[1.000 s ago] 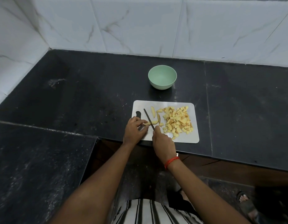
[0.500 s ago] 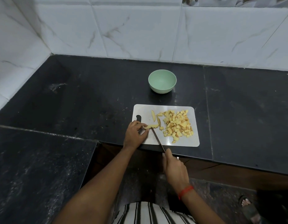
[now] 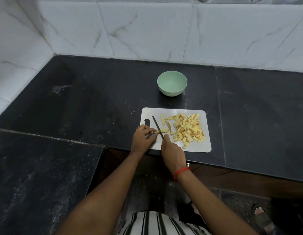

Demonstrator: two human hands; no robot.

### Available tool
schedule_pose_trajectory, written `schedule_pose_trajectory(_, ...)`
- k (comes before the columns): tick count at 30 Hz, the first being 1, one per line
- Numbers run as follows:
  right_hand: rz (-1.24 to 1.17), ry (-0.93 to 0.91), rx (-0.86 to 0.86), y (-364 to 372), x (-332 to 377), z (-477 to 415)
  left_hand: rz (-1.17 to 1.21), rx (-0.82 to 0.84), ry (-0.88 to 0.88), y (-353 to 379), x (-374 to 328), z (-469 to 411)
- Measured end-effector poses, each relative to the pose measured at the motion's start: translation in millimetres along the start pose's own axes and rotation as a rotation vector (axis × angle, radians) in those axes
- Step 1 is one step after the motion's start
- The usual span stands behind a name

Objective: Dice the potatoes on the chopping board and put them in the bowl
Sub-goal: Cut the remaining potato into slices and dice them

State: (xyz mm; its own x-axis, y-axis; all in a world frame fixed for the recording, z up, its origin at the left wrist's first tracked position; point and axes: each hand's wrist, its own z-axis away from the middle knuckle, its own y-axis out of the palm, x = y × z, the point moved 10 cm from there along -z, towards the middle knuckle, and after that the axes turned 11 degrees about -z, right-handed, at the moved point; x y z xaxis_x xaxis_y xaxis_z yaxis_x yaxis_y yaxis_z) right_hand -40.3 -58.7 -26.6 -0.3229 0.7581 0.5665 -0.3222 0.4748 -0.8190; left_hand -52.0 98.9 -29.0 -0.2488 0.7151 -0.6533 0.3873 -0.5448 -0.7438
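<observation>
Worktop (image 3: 79, 102): a dark stone surface is seen, backed by white marbled wall tiles (image 3: 147, 31).
Left hand (image 3: 144, 139): it is laid on the board's near left part, fingers curled, and the left end of a potato strip is pinched under the fingertips.
Knife (image 3: 158, 127): the blade is set across the strip just right of those fingertips, with the tip pointed away and to the left; how deep it has cut cannot be told.
Potato strip (image 3: 163, 130): it lies crosswise on the board, partly notched along its right end.
Potato wedges (image 3: 162, 119): two uncut slices are left just beyond the strip.
Bowl (image 3: 171, 92): a pale green bowl stands on the worktop behind the board, apart from it, and no potato is seen inside.
Right hand (image 3: 172, 153): it is closed round the knife handle, which is hidden in the grip; a red thread (image 3: 181, 172) is worn at the wrist.
Diced potato (image 3: 188, 129): a heap of cubes is gathered on the board's right half.
Chopping board (image 3: 200, 148): a white board is placed at the worktop's near edge.
</observation>
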Motion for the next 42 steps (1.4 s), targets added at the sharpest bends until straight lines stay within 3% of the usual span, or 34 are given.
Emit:
schedule_pose_trajectory(6, 0.015, 0.022, 0.062, 1.4, -9.7, 19.8, -0.001, 0.005, 0.000, 1.8, 2.6, -0.3)
schedule_pose_trajectory(13, -0.100, 0.049, 0.016, -7.6, -33.9, 76.5, -0.011, 0.013, -0.010, 3.2, 5.1, -2.3)
schedule_pose_trajectory(18, -0.140, 0.006, -0.103, -22.3, -15.0, 54.8, 0.004, 0.013, -0.003, 1.3, 4.3, -1.0)
schedule_pose_trajectory(27, -0.062, -0.008, -0.008, -7.2, 3.5, 6.2, 0.011, 0.018, -0.001, 3.9, 3.7, -1.8)
schedule_pose_trajectory(42, 0.071, 0.004, 0.049, 3.5, -9.2, 37.4, -0.016, 0.000, -0.014, 4.4, 4.4, -1.0)
